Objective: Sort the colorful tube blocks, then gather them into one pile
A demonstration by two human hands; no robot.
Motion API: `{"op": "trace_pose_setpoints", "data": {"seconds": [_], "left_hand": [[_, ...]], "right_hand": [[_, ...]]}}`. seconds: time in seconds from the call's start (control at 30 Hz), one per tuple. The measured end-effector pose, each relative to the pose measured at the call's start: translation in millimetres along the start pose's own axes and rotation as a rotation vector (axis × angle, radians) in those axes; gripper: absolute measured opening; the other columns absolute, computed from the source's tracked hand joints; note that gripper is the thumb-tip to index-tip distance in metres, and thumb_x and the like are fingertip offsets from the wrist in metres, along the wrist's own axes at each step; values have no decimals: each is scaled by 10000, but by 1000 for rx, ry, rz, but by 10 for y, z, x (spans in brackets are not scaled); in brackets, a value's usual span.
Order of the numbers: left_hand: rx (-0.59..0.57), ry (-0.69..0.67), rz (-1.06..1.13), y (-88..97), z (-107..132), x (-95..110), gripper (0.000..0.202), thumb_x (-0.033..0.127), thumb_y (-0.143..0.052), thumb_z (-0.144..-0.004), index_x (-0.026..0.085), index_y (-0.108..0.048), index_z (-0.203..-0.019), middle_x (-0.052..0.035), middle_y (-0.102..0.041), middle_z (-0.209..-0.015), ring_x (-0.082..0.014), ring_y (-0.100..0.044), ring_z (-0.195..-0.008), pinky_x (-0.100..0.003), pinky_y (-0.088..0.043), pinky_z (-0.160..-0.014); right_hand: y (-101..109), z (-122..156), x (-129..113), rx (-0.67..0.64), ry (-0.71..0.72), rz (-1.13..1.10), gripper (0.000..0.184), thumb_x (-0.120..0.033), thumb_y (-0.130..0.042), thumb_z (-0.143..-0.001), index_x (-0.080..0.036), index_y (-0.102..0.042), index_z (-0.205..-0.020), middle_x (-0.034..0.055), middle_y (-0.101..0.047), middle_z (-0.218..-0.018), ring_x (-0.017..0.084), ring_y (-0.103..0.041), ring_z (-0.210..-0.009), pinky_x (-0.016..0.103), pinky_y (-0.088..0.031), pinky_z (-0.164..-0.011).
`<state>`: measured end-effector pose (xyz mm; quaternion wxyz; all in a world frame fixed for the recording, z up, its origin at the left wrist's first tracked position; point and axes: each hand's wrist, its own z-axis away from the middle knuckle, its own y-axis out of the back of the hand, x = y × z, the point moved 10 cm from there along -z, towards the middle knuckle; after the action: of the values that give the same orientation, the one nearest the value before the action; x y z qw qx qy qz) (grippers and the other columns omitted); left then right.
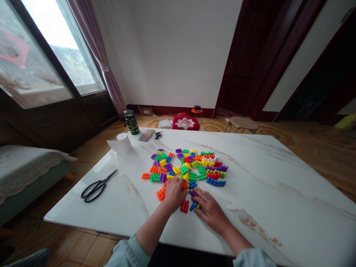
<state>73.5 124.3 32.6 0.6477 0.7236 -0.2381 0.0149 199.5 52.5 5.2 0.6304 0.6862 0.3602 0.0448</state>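
Bullet-shaped plastic pieces in many colours, such as the green pieces (184, 169), are spread over the table in front of me, mostly in small side-by-side groups. My left hand (175, 193) is closed, its fingers curled down among them. An orange piece (184, 184) shows at its fingertips; what lies beneath the fingers is hidden. My right hand (209, 208) rests low on the table with fingers apart. Its fingertips touch or nearly touch a purple piece (192, 193) and a blue piece (194, 206). Between the hands lie red pieces (184, 206) side by side.
Black-handled scissors (97, 187) lie at the left of the white marbled table (278, 185). Towards the back left stand a white paper roll (122, 144) and a camouflage bottle (131, 122), with dark keys (158, 135) nearby. A round stool (244, 123) stands beyond the table.
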Motion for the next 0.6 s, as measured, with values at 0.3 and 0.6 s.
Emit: {"op": "trace_pose_setpoints", "data": {"seconds": [0.3, 0.6], "left_hand": [[104, -34, 125, -37, -2, -115, 171, 222, -493, -925, 189, -624, -1030, -71, -709, -936, -231, -658, -915, -351, -459, -837], [294, -39, 270, 234, 152, -279, 233, 129, -556, -852, 224, -636, -1048, -52, -732, -1009, -219, -677, -942, -354, -509, -857]], "right_hand": [[11, 0, 14, 11, -14, -31, 408, -418, -522, -946, -248, -582, -1312, 85, -420, -1520, 266, -373, -1409, 508, -311, -1164], [33, 0, 25, 34, -21, -75, 412, -425, -537, -938, -276, -576, -1319, 57, -431, -1514, 264, -377, -1406, 514, -320, -1157]]}}
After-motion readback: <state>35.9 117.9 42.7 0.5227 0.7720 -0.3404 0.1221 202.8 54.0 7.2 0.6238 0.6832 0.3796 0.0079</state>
